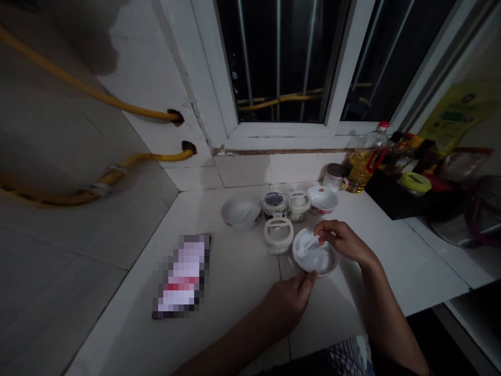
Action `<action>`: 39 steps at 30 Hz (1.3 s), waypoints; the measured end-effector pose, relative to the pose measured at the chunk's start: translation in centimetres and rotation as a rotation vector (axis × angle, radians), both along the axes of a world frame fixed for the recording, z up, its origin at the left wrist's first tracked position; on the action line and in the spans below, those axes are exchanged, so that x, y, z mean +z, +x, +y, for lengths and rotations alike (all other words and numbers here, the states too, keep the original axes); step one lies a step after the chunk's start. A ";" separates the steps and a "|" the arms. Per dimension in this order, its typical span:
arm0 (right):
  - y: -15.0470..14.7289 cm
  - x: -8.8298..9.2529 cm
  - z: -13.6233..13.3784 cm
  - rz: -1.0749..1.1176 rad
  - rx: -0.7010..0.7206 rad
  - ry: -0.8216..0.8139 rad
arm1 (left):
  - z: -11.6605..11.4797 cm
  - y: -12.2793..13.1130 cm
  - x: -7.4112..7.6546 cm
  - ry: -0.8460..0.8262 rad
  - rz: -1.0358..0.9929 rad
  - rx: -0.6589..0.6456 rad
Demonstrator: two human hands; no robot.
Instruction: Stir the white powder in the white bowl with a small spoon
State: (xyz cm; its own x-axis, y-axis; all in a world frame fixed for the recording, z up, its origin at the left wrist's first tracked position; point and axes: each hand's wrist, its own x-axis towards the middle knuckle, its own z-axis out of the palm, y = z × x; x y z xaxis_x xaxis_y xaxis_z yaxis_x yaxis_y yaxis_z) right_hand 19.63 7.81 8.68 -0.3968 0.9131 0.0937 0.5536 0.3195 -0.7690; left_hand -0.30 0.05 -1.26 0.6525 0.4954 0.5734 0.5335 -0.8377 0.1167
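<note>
Head view shows a white counter (242, 277) below a barred window (284, 62), with an oil bottle (362, 169) near the wall on the right. A flat thing (182, 274), blurred out, lies on the left. The person's left hand (289, 303) pinches the near edge of a small white bowl (296, 259), thumb on the rim. This bowl sits between the hands, with something white inside. Over its far right side, the right hand (338, 240) is bent, thumb and fingertips close together; whether they grip anything I cannot tell. Behind it stand a wider bowl (241, 213), a flowered bowl (323, 199) and three small tubs (278, 240), the closest just beside the held bowl.
</note>
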 end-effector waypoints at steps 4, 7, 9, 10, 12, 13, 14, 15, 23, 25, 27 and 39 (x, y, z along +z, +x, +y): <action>-0.2 0.1 0.0 -0.013 -0.055 0.078 | 0.0 0.1 0.3 0.023 0.002 0.003; -0.4 0.2 -0.2 -0.026 0.030 0.121 | 0.0 0.1 0.5 0.020 0.011 0.010; -0.3 0.4 -0.4 -0.029 0.102 0.107 | 0.0 0.1 0.6 0.015 0.018 0.002; -0.3 0.5 -0.4 -0.028 0.118 0.103 | 0.0 0.0 0.6 0.013 0.021 0.000; -0.2 0.6 -0.5 -0.011 0.101 0.124 | 0.0 0.0 0.6 0.021 0.013 0.001; -0.2 0.6 -0.6 0.002 0.073 0.148 | 0.0 0.0 0.5 0.024 0.008 0.002; -0.1 0.6 -0.6 0.013 0.041 0.179 | 0.0 0.0 0.5 0.026 0.005 0.003; -0.2 0.6 -0.6 0.020 0.016 0.211 | 0.0 0.0 0.4 0.026 0.005 0.005; -0.1 0.3 -0.5 -0.056 0.123 0.186 | 0.0 0.0 0.5 0.002 0.032 0.008; -0.1 0.1 -0.2 -0.068 0.053 0.193 | 0.0 0.1 0.6 -0.001 0.021 0.001; -0.2 -0.2 0.0 -0.106 0.010 0.208 | 0.0 0.1 0.6 -0.001 0.011 -0.005; 0.4 -0.5 0.5 0.142 -0.024 -0.159 | 0.0 -0.1 0.5 0.015 0.006 -0.015</action>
